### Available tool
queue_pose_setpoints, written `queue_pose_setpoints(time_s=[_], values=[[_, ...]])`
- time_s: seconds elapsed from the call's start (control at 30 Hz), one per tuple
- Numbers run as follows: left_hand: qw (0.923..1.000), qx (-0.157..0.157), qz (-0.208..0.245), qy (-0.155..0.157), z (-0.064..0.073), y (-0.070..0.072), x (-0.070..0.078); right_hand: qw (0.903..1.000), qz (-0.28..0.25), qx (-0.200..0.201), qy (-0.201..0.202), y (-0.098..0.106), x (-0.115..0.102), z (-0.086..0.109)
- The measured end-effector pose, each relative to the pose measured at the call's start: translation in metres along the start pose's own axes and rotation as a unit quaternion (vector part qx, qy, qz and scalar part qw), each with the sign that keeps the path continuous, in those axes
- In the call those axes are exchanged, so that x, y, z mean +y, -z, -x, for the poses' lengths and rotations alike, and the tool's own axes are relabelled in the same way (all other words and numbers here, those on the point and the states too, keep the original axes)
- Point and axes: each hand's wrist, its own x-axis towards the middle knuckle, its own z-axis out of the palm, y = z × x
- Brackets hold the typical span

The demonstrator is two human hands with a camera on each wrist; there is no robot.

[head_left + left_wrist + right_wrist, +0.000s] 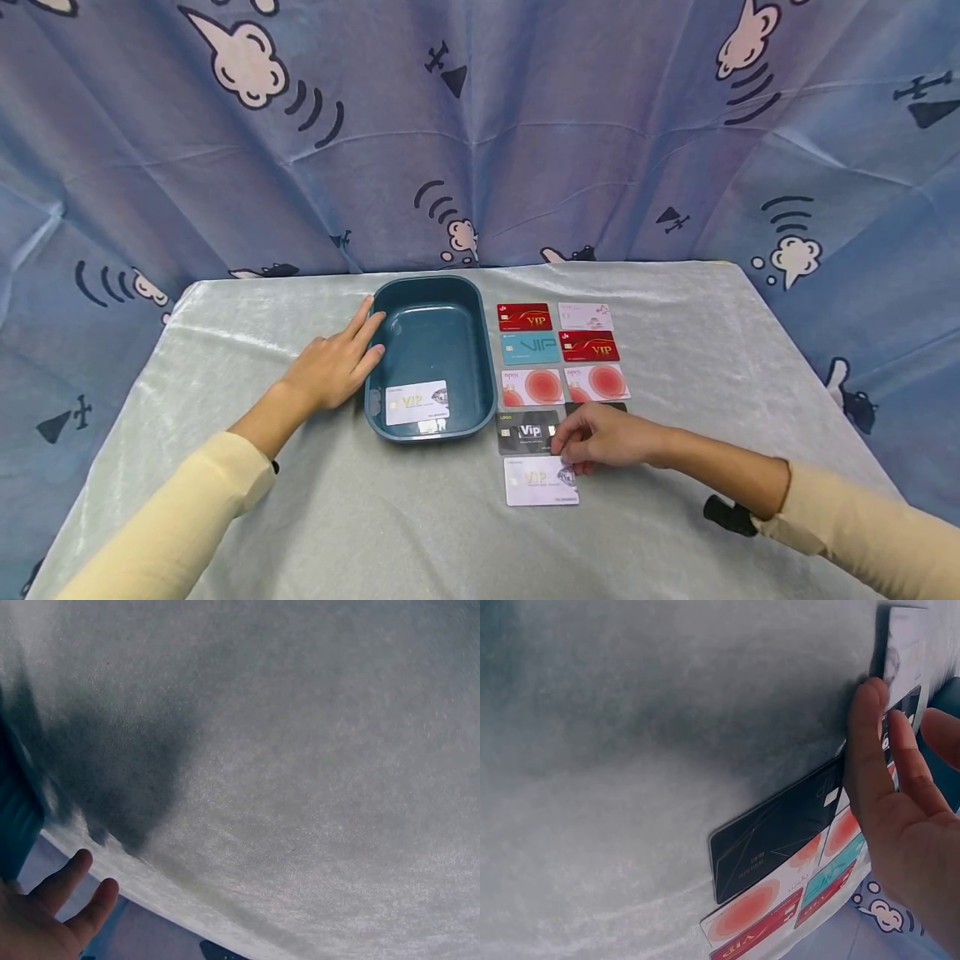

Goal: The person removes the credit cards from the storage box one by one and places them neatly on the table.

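Observation:
My left hand (pixel 327 371) rests its spread fingers on the left rim of a dark teal tray (pixel 487 367). A white VIP card (pixel 417 402) lies inside the tray near its front. In the left wrist view, two fingers (pixel 94 911) of that hand show. My right hand (pixel 611 437) reaches over the front cards, fingertips at the upper right corner of another white VIP card (pixel 534 483) and beside a grey Vip card (pixel 517 432). In the right wrist view, a finger meets the white card's edge (pixel 905 652), with thumb and forefinger apart. A black card (pixel 780 825) lies below the hand.
Behind the hand, the cards stand in two columns: red VIP cards (pixel 523 317) (pixel 590 345), a teal VIP card (pixel 525 347), a pale pink card (pixel 585 316), and cards with red circles (pixel 532 387) (pixel 597 382). A pale cloth (pixel 405 533) covers the table; a blue patterned curtain (pixel 525 167) hangs behind.

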Motion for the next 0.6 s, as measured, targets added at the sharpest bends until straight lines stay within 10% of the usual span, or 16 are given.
queue_pose_setpoints(time_s=[0.6], values=[[1.0000, 0.001, 0.003, 0.000, 0.000, 0.000, 0.000, 0.9976, 0.015, 0.052, 0.043, 0.014, -0.040, -0.023]])
